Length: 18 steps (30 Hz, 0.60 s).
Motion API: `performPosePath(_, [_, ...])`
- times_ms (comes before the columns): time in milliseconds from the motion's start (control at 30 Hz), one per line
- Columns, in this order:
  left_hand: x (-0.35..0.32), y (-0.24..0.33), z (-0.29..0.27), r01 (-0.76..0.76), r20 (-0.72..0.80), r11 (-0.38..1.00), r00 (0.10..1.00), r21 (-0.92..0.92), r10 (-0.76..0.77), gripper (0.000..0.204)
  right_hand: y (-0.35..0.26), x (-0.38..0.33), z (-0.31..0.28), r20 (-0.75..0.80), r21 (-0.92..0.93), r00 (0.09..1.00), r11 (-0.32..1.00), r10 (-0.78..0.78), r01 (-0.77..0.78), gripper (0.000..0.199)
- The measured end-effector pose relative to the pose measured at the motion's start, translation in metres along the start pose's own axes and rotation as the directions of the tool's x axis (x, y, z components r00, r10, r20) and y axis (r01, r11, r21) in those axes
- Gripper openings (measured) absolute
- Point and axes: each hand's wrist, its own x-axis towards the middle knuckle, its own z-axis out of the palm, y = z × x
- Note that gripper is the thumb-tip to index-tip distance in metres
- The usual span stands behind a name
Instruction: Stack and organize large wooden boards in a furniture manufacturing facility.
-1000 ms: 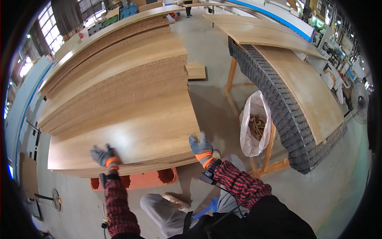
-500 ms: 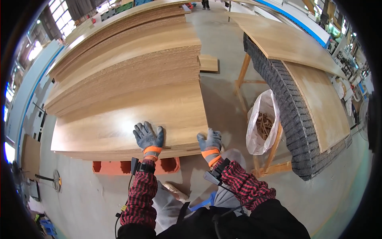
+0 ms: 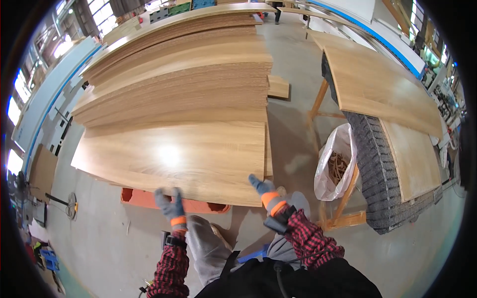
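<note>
A wood-grain board [image 3: 213,149] lies on top of the nearest stack, its front edge jutting toward me and its right end set slightly off the board beneath [image 3: 269,149]. At its near right corner, my right hand [image 3: 264,187], in a grey glove with an orange cuff, grips the board's end; one digit lies on top and the other fingers are partly hidden. My left hand [image 3: 170,203], gloved alike and a little blurred, is at the front edge with its fingers apart. Whether it touches the board is unclear.
Taller board stacks [image 3: 174,89] rise behind. An orange hollow support [image 3: 194,204] sits under the near stack. To the right, a white sack [image 3: 325,171] of wood scraps stands by a wooden trestle [image 3: 343,196], beside boards [image 3: 382,84] on a grey cloth-covered bench [image 3: 370,164].
The top board has shifted toward me and out of line with the stack. My left hand has drawn back from its surface to the front edge. My right hand has closed on its corner.
</note>
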Motion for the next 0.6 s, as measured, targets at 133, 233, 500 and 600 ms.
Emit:
performPosePath(133, [0.095,-0.184,-0.07,0.662,0.203,0.627,0.737,-0.41,-0.645,0.044,-0.002,-0.015,0.024,0.018,0.101,0.986,0.982,-0.163,0.16,0.042])
performPosePath(233, [0.153,-0.208,-0.062,0.514,0.465,-0.018,0.761,-0.858,-0.453,0.051,0.008,-0.02,0.008,0.06,0.173,0.997,0.983,0.054,-0.064,0.037])
performPosePath(500, [0.21,-0.199,-0.073,0.81,0.698,0.034,0.525,-0.586,-0.487,0.077,0.085,-0.076,-0.106,-0.097,-0.365,0.995,0.93,0.011,-0.046,0.039])
performPosePath(600, [0.198,-0.163,-0.091,0.74,0.601,0.048,0.58,-0.671,-0.55,0.076,0.039,-0.092,-0.134,-0.226,-0.295,0.973,0.948,0.051,-0.118,0.042])
